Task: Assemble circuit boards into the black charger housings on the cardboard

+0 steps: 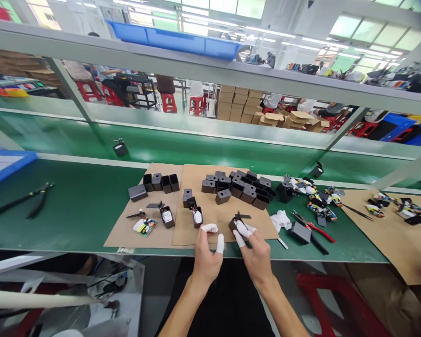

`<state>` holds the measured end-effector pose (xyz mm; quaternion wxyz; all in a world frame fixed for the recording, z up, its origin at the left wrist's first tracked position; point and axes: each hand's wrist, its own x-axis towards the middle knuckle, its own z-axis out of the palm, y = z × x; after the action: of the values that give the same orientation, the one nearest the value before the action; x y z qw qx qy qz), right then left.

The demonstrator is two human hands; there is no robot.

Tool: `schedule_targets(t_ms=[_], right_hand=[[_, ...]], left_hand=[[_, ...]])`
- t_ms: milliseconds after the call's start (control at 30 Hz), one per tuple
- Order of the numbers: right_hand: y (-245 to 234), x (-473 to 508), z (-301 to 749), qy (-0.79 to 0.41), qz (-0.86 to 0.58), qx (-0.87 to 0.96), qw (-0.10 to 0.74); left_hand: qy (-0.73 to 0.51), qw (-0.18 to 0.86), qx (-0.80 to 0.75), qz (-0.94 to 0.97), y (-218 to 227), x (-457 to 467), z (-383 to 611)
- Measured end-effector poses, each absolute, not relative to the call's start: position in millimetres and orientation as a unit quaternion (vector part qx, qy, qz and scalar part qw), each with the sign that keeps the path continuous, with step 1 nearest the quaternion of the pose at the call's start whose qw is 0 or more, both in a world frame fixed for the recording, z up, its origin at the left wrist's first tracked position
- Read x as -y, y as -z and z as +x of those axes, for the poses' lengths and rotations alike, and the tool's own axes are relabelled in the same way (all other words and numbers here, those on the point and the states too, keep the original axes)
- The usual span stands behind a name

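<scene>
My right hand [257, 252], with white finger cots on its fingertips, grips a small black plastic case [233, 223] that has white and wired parts inside. A dark flat piece sticks out over its top. My left hand [208, 255], also in finger cots, is held just left of it, thumb and fingers apart and nothing between them. Beyond my left hand stands a second filled case [197, 217]. Further left are another filled case [167, 217] and a bare circuit board [145, 226] with white and yellow parts.
Brown cardboard [126, 234] covers part of the green bench. Several black cases [243, 187] cluster behind my hands. To the right lie red-handled pliers [321, 231], a white cloth [281, 220], tweezers [358, 211] and piled circuit boards [321, 208]. Black-handled pliers [38, 201] lie far left.
</scene>
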<state>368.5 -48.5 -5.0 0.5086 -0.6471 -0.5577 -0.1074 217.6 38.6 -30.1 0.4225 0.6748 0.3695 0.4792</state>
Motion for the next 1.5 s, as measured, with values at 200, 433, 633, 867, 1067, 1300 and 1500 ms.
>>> schedule_targets(t_ms=[200, 433, 633, 867, 1067, 1300, 1500], right_hand=[[-9, 57, 371, 0.082, -0.642, 0.534, 0.544], [21, 49, 363, -0.033, -0.659, 0.489, 0.57], [7, 53, 341, -0.107, -0.629, 0.341, 0.691], [-36, 74, 310, -0.412, -0.374, -0.011, 0.831], [-21, 77, 316, -0.404, -0.42, 0.052, 0.811], [4, 59, 372, -0.088, -0.654, 0.362, 0.659], [5, 64, 397, 0.012, -0.678, 0.461, 0.572]], left_hand=[[-0.477, 0.411, -0.383, 0.676, 27, -37, 220], [-0.47, 0.407, -0.39, 0.679, 28, -38, 220], [-0.475, 0.394, -0.391, 0.682, 28, -37, 220], [-0.471, 0.398, -0.399, 0.679, 30, -37, 222], [-0.467, 0.395, -0.397, 0.685, 30, -38, 222], [-0.477, 0.378, -0.391, 0.69, 27, -38, 222], [-0.475, 0.37, -0.391, 0.696, 25, -37, 222]])
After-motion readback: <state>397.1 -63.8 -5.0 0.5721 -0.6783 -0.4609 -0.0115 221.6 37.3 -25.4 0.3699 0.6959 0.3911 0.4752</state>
